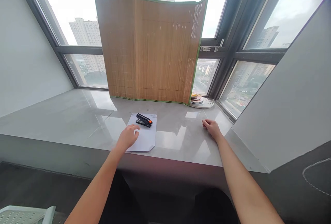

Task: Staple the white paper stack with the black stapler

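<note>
A black stapler (144, 120) with an orange mark at one end lies on white sheets of paper (144, 139) on the tiled window sill. My left hand (128, 136) is over the left edge of the paper, its thumb apart from the bent fingers, with nothing held. Its fingertips are just short of the stapler, on the near left side. Well to the right, my right hand (210, 128) rests on the sill with its fingers curled in, and no object shows in it.
Behind the paper, a bamboo mat (157, 51) with green edging stands upright against the window. Stacked plates (203, 102) sit at its lower right corner. The sill's front edge runs below my hands. A white plastic basket (26, 213) is at lower left.
</note>
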`<state>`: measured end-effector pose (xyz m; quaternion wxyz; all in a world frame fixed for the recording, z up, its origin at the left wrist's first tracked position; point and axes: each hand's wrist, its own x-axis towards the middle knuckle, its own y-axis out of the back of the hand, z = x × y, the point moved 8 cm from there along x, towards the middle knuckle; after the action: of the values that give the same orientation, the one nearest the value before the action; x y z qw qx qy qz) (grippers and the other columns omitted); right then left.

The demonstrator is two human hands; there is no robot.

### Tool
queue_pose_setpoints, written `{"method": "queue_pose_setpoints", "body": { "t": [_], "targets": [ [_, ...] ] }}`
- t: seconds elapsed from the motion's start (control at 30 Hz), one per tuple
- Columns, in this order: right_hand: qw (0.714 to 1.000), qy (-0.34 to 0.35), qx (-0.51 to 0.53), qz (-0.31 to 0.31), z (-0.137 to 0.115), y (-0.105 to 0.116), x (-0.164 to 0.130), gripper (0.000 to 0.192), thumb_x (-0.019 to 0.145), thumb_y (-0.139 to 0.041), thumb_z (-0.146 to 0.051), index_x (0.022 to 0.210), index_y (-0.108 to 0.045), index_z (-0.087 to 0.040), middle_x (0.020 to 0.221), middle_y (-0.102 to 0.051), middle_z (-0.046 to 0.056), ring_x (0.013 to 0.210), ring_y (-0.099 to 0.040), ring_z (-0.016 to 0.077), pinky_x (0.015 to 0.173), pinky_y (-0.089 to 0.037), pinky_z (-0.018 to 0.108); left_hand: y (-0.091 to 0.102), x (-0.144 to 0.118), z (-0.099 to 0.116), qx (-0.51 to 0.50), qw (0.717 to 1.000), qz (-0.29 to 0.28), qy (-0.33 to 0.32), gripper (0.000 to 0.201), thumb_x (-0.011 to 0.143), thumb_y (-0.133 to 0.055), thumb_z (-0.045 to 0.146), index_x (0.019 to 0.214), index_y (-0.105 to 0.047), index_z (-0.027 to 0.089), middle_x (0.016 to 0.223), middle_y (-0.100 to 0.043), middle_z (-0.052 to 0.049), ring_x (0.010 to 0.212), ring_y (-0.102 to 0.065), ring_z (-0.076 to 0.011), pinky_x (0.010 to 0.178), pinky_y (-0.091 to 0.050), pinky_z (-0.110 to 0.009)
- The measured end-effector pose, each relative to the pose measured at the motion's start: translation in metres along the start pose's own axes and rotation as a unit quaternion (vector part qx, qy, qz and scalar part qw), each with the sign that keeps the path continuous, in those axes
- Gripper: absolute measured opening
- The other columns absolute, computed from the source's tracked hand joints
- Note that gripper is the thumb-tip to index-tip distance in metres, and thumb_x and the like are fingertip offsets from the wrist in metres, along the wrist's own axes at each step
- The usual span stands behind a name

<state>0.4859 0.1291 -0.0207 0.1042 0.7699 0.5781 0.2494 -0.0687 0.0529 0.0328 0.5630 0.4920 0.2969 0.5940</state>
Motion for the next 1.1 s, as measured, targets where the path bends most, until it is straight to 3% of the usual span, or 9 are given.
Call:
{"method": "queue_pose_setpoints", "body": {
  "t": [0.07, 0.17, 0.3, 0.53, 0.63, 0.77, 0.9, 1.0, 1.1],
  "targets": [
    [1.0, 0.002, -0.004, 0.0, 0.002, 0.0, 0.001, 0.047, 0.083, -0.063, -0.064, 0.062, -0.062, -0.021, 0.064, -0.064, 0.005, 0.061, -0.055, 0.0191, 0.062, -0.042, 0.031, -0.028, -0.005, 0.022, 0.06, 0.996, -0.052, 0.045, 0.047, 0.097, -0.046, 0.02, 0.137, -0.069, 0.009, 0.145, -0.069, -0.019, 0.138, -0.063, -0.032, 0.117, -0.049, -0.043],
    [1.0, 0.005, -0.003, -0.003, 0.005, 0.0, 0.002, 0.048, 0.083, -0.063, -0.065, 0.062, -0.062, -0.021, 0.063, -0.064, 0.004, 0.061, -0.055, 0.0188, 0.063, -0.042, 0.031, -0.061, -0.01, 0.046, 0.129, 0.987, -0.07, 0.067, 0.065, 0.104, -0.047, 0.035, 0.155, -0.053, -0.005, 0.167, -0.044, -0.031, 0.158, -0.041, -0.0404, 0.129, -0.034, -0.052],
    [1.0, 0.007, 0.002, -0.006, 0.008, -0.002, 0.004, 0.047, 0.084, -0.063, -0.063, 0.063, -0.062, -0.021, 0.064, -0.063, 0.004, 0.061, -0.055, 0.0186, 0.062, -0.041, 0.031, -0.08, -0.015, 0.054, 0.165, 0.982, -0.062, 0.065, 0.075, 0.109, -0.036, 0.046, 0.168, -0.037, -0.001, 0.177, -0.024, -0.029, 0.166, -0.022, -0.0453, 0.132, -0.021, -0.065],
    [1.0, 0.002, 0.008, -0.011, 0.014, -0.004, 0.007, 0.045, 0.085, -0.064, -0.062, 0.064, -0.062, -0.021, 0.064, -0.063, 0.003, 0.061, -0.054, 0.0181, 0.063, -0.041, 0.031, -0.081, -0.02, 0.062, 0.169, 0.98, -0.094, 0.039, 0.075, 0.11, -0.033, 0.046, 0.17, -0.034, 0.001, 0.177, -0.022, -0.028, 0.166, -0.02, -0.0458, 0.132, -0.02, -0.067],
    [1.0, -0.001, 0.01, -0.012, 0.016, -0.004, 0.007, 0.045, 0.085, -0.064, -0.061, 0.064, -0.062, -0.021, 0.065, -0.063, 0.003, 0.061, -0.055, 0.0182, 0.063, -0.041, 0.031, -0.087, -0.027, 0.087, 0.168, 0.98, -0.099, 0.031, 0.074, 0.109, -0.036, 0.044, 0.169, -0.035, 0.001, 0.177, -0.023, -0.028, 0.166, -0.021, -0.0473, 0.132, -0.019, -0.068],
    [1.0, -0.003, 0.005, -0.012, 0.016, -0.004, 0.006, 0.044, 0.086, -0.063, -0.06, 0.065, -0.063, -0.021, 0.067, -0.064, 0.003, 0.064, -0.057, 0.0188, 0.065, -0.043, 0.031, -0.107, -0.04, 0.14, 0.154, 0.983, -0.097, 0.011, 0.074, 0.109, -0.036, 0.047, 0.171, -0.035, 0.005, 0.178, -0.022, -0.025, 0.164, -0.018, -0.0538, 0.129, -0.018, -0.075],
    [1.0, -0.003, 0.008, -0.011, 0.011, -0.003, 0.005, 0.044, 0.085, -0.063, -0.06, 0.064, -0.062, -0.022, 0.065, -0.063, 0.002, 0.062, -0.055, 0.0179, 0.064, -0.042, 0.031, -0.129, -0.049, 0.19, 0.116, 0.988, -0.097, -0.02, 0.076, 0.109, -0.038, 0.051, 0.171, -0.035, 0.008, 0.179, -0.022, -0.022, 0.165, -0.016, -0.0527, 0.13, -0.016, -0.075],
    [1.0, 0.0, 0.007, -0.011, 0.008, -0.003, 0.004, 0.044, 0.084, -0.063, -0.06, 0.063, -0.061, -0.022, 0.065, -0.063, 0.002, 0.062, -0.056, 0.0184, 0.065, -0.043, 0.031, -0.136, -0.052, 0.209, 0.105, 0.99, -0.093, -0.032, 0.077, 0.108, -0.037, 0.054, 0.172, -0.035, 0.011, 0.18, -0.022, -0.02, 0.166, -0.015, -0.0507, 0.131, -0.015, -0.074],
    [1.0, 0.0, -0.005, -0.014, 0.006, -0.003, 0.004, 0.044, 0.084, -0.062, -0.061, 0.063, -0.061, -0.022, 0.064, -0.063, 0.003, 0.063, -0.058, 0.0192, 0.065, -0.043, 0.032, -0.136, -0.049, 0.212, 0.108, 0.989, -0.093, -0.024, 0.078, 0.108, -0.036, 0.056, 0.171, -0.035, 0.01, 0.18, -0.021, -0.021, 0.166, -0.015, -0.0512, 0.131, -0.015, -0.074]
  ]
}}
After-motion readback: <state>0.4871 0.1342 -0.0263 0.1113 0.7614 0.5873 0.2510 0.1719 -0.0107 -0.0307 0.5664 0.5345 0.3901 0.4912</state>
